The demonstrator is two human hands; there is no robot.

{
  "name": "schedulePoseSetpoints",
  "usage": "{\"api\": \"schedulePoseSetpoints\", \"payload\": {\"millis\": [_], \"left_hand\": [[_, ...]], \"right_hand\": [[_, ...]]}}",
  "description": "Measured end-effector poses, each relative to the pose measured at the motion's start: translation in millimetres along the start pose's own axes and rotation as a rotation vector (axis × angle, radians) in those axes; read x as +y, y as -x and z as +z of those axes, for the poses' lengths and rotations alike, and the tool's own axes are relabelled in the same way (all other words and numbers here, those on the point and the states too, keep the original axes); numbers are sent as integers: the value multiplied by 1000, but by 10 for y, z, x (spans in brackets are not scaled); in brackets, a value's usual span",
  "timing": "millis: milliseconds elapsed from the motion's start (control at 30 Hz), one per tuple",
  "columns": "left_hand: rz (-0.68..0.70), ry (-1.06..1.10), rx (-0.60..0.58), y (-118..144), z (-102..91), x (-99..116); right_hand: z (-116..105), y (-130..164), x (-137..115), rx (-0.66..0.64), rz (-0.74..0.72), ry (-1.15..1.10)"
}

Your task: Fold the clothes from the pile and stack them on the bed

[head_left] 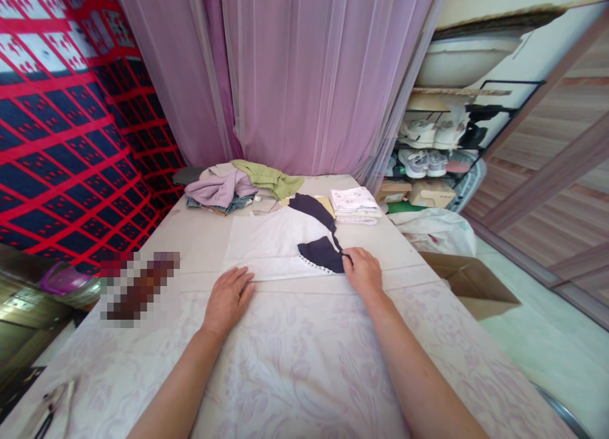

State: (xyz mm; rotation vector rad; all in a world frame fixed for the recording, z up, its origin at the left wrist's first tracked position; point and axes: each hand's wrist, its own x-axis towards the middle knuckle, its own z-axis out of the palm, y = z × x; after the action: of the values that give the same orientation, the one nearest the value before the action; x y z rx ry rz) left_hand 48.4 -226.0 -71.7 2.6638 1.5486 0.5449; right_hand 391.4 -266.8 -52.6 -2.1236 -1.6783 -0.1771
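Illumination even and soft, daylight diffusing through the pink curtain [304,77]; shadows under the forearms faint; no glare; strong wide-angle bending at the edges, walls leaning; centre sharp, corners slightly soft; one pixelated patch [137,287] masks the table's [304,363] left side.

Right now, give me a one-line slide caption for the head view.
Left hand flat beside a white garment, right hand pinching its dark trimmed piece on a covered table.
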Motion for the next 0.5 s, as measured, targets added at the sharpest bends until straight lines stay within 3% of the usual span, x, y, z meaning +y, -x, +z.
{"api": "schedulePoseSetpoints", "payload": {"millis": [100,200,367,500], "left_hand": [[-5,7,-31,-39,6,28],[-2,-3,-63,-95,-5,78],[-86,-22,-67,-108,-52,-9],[-225,-9,53,-61,-127,-292]], "right_hand": [[49,4,-217,-8,-244,-83],[152,-6,-438,-135,-402,-66],[307,11,-506,-247,-326,-7],[244,67,-301,-25,-123,-11]]}}
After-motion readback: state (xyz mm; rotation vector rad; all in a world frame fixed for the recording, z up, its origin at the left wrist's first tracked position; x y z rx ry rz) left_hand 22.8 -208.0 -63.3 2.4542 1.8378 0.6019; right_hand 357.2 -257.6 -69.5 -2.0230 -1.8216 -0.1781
